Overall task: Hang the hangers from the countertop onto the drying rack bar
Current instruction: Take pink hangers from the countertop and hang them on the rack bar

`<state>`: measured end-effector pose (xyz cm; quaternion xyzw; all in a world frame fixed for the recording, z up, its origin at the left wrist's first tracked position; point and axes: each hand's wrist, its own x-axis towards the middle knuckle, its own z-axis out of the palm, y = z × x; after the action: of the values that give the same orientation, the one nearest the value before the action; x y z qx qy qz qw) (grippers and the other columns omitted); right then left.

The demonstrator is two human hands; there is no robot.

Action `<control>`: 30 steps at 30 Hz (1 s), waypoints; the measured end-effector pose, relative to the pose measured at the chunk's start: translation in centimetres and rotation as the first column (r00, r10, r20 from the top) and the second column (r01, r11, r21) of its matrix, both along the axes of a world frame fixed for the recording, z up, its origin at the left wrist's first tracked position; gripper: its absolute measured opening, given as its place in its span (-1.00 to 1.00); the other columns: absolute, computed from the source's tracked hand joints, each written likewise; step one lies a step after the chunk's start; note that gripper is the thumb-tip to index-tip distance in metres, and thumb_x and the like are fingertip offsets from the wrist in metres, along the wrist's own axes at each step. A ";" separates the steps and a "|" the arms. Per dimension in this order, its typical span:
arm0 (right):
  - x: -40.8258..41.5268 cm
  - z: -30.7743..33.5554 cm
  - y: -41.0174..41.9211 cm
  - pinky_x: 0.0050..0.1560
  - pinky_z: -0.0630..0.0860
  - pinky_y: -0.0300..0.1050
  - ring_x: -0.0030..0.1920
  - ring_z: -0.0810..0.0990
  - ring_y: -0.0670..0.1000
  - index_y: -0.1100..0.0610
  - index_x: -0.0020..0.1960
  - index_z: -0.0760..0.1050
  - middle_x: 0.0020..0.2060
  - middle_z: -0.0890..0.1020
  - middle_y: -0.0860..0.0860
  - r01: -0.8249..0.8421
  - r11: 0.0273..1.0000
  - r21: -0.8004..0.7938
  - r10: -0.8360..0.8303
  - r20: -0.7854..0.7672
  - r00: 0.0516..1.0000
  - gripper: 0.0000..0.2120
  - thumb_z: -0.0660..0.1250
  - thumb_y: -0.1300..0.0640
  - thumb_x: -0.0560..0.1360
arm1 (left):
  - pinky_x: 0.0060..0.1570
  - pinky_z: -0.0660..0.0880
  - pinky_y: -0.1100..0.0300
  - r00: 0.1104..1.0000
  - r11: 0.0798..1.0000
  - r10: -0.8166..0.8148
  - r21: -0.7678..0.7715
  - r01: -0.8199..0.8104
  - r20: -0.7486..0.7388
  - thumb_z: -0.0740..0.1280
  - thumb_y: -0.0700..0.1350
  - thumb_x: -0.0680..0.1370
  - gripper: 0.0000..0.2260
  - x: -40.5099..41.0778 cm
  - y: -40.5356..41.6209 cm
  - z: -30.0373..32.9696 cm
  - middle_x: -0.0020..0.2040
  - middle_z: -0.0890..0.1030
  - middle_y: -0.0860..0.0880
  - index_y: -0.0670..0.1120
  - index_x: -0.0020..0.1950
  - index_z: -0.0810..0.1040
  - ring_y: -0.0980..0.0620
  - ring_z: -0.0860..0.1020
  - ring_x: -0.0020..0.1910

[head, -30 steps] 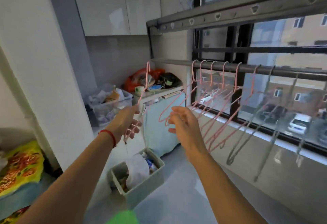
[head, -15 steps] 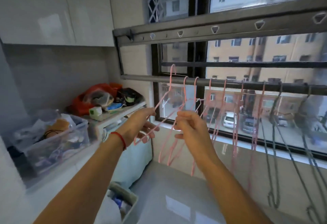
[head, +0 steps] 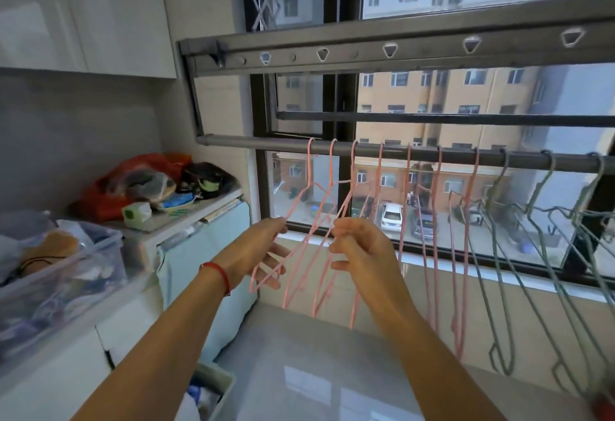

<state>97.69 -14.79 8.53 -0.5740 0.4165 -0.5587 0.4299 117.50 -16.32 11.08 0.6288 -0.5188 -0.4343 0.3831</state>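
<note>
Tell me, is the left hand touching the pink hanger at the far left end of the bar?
Touching. The head view shows the left hand with its fingertips on the leftmost pink hanger, whose hook sits on the drying rack bar.

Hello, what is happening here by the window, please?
A person is hanging wire hangers on the drying rack bar. A row of pink hangers and several grey hangers hook over it. The left hand holds the leftmost pink hanger, whose hook sits at the bar, and the right hand pinches the next ones.
</note>
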 end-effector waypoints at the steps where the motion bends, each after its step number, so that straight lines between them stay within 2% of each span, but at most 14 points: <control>1: -0.1 0.0 0.2 0.06 0.70 -0.01 0.09 0.68 0.02 0.03 0.16 0.59 0.13 0.66 -0.03 0.007 1.000 -0.001 -0.007 -0.016 1.000 -0.79 0.30 0.26 0.62 | -0.13 0.69 -0.19 0.998 1.000 -0.006 0.022 0.005 0.065 0.12 0.24 0.66 -0.58 0.1 0.2 0.3 0.13 0.64 -0.20 -0.02 0.34 0.42 -0.28 0.69 -0.03; 3: -0.7 -0.1 1.0 0.06 0.70 -0.03 0.10 0.68 0.00 0.01 0.12 0.60 0.10 0.66 -0.13 0.019 1.000 -0.006 -0.019 -0.041 0.999 -0.80 0.31 0.27 0.62 | -0.10 0.69 -0.13 0.958 0.997 -0.057 0.065 0.040 0.281 0.00 0.41 0.60 -0.51 0.5 1.2 1.1 0.16 0.60 -0.10 0.14 0.34 0.36 -0.21 0.68 -0.01; 4: -1.2 -0.1 1.5 0.05 0.70 -0.05 0.09 0.68 -0.03 -0.01 0.10 0.60 0.07 0.66 -0.18 0.023 1.000 -0.013 -0.024 -0.049 0.999 -0.79 0.32 0.27 0.61 | -0.05 0.67 -0.11 0.895 0.998 -0.049 0.050 0.030 0.443 -0.04 0.48 0.55 -0.44 0.7 1.7 1.3 0.19 0.60 -0.09 0.18 0.37 0.33 -0.20 0.66 0.03; 6: -2.4 -0.2 2.6 0.06 0.69 -0.04 0.08 0.68 -0.09 -0.06 0.08 0.60 0.03 0.66 -0.26 0.036 0.999 -0.035 -0.039 -0.069 0.997 -0.76 0.34 0.27 0.60 | 0.13 0.57 -0.07 0.647 0.985 0.158 -0.161 -0.055 0.746 -0.02 0.46 0.55 -0.37 0.7 2.8 1.7 0.25 0.60 -0.12 0.12 0.47 0.33 -0.23 0.60 0.17; 7: -3.2 -0.3 3.1 0.09 0.68 0.00 0.07 0.67 -0.11 -0.09 0.08 0.60 0.02 0.66 -0.28 0.048 0.998 -0.040 -0.051 -0.074 0.996 -0.74 0.35 0.27 0.59 | 0.14 0.53 -0.06 0.560 0.937 0.318 -0.342 -0.065 0.765 0.04 0.37 0.59 -0.43 -0.1 3.4 1.9 0.24 0.63 -0.13 0.06 0.45 0.38 -0.22 0.58 0.20; 8: -4.0 -0.4 3.7 0.13 0.67 0.05 0.07 0.67 -0.12 -0.11 0.09 0.60 0.02 0.66 -0.28 0.065 0.997 -0.045 -0.068 -0.074 0.995 -0.73 0.36 0.26 0.59 | 0.10 0.52 -0.05 0.577 0.852 0.441 -0.522 -0.028 0.688 0.13 0.24 0.63 -0.55 -1.5 4.1 2.1 0.18 0.65 -0.11 0.01 0.38 0.45 -0.19 0.58 0.17; 10: -5.9 -0.6 4.7 0.16 0.65 0.13 0.08 0.67 -0.12 -0.10 0.12 0.60 0.03 0.68 -0.25 0.110 0.992 -0.063 -0.114 -0.071 0.991 -0.72 0.37 0.27 0.58 | 0.02 0.56 0.06 0.790 0.679 0.426 -0.733 0.042 0.440 0.26 0.01 0.62 -0.79 -5.5 5.8 2.5 0.06 0.66 0.01 -0.01 0.20 0.56 0.00 0.60 0.06; 12: -8.2 -0.7 5.8 0.15 0.65 0.18 0.06 0.68 -0.11 -0.08 0.13 0.60 0.02 0.69 -0.21 0.166 0.983 -0.079 -0.172 -0.068 0.983 -0.73 0.37 0.27 0.58 | -0.04 0.50 0.39 0.949 0.662 0.195 -0.747 0.059 0.247 0.32 -0.13 0.61 -0.89 -10.6 7.8 2.2 0.00 0.65 0.14 0.01 0.09 0.60 0.21 0.59 0.00; 14: -11.1 -0.7 7.4 0.15 0.65 0.20 0.06 0.69 -0.10 -0.07 0.14 0.60 0.02 0.71 -0.18 0.209 0.974 -0.083 -0.214 -0.049 0.976 -0.72 0.38 0.28 0.57 | -0.07 0.48 0.44 0.990 0.694 0.007 -0.713 0.097 0.141 0.34 -0.21 0.60 -0.86 -16.0 9.8 1.3 -0.01 0.66 0.16 0.00 0.07 0.62 0.23 0.60 0.02; 19: -23.3 -1.5 14.6 0.13 0.66 0.12 0.10 0.70 -0.09 -0.07 0.18 0.58 0.07 0.71 -0.14 0.276 0.957 -0.086 -0.283 -0.083 0.955 -0.74 0.37 0.24 0.60 | -0.22 0.51 0.38 0.972 0.730 -0.232 -0.651 0.207 0.049 0.34 -0.26 0.58 -0.78 -30.3 15.3 -1.7 -0.10 0.68 0.19 0.07 -0.01 0.62 0.20 0.65 -0.11; 23: -37.3 -3.1 23.0 0.06 0.60 -0.24 0.08 0.65 -0.24 -0.17 0.21 0.53 0.06 0.67 -0.29 0.390 0.920 -0.034 -0.391 -0.148 0.909 -0.75 0.39 0.12 0.62 | -0.12 0.52 0.41 0.919 0.700 -0.372 -0.611 0.369 0.129 0.32 -0.19 0.60 -0.80 -44.3 20.3 -4.4 -0.03 0.69 0.21 0.09 0.09 0.64 0.24 0.64 0.01; 26: -48.6 -4.7 28.6 -0.09 0.57 -0.35 -0.01 0.65 -0.25 -0.20 0.23 0.52 0.04 0.66 -0.28 0.557 0.831 0.002 -0.548 -0.172 0.819 -0.72 0.39 0.13 0.61 | 0.07 0.56 0.24 0.858 0.624 -0.457 -0.604 0.497 0.235 0.26 0.03 0.59 -0.78 -55.5 23.7 -6.4 0.07 0.64 0.26 0.13 0.20 0.61 0.23 0.60 0.09; 29: -58.7 -6.4 33.7 -0.01 0.60 -0.23 0.02 0.66 -0.20 -0.17 0.20 0.55 0.02 0.68 -0.20 0.723 0.691 0.002 -0.705 -0.222 0.674 -0.77 0.40 0.10 0.61 | 0.08 0.50 0.30 0.763 0.544 -0.584 -0.565 0.621 0.276 0.27 0.00 0.59 -0.79 -65.5 27.1 -7.5 0.04 0.60 0.33 0.21 0.19 0.55 0.30 0.54 0.09; 30: -61.6 -6.9 35.4 -0.02 0.56 -0.30 0.01 0.65 -0.24 -0.16 0.18 0.54 0.00 0.68 -0.22 0.765 0.644 0.007 -0.744 -0.228 0.628 -0.78 0.40 0.10 0.61 | 0.06 0.50 0.32 0.724 0.525 -0.633 -0.535 0.662 0.275 0.27 0.00 0.58 -0.79 -68.5 28.1 -8.0 0.06 0.61 0.28 0.19 0.18 0.56 0.30 0.54 0.08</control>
<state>36.11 20.64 1.67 -0.3778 0.6886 -0.6029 0.1404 49.04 11.80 3.09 0.2453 -0.8322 -0.3425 0.3605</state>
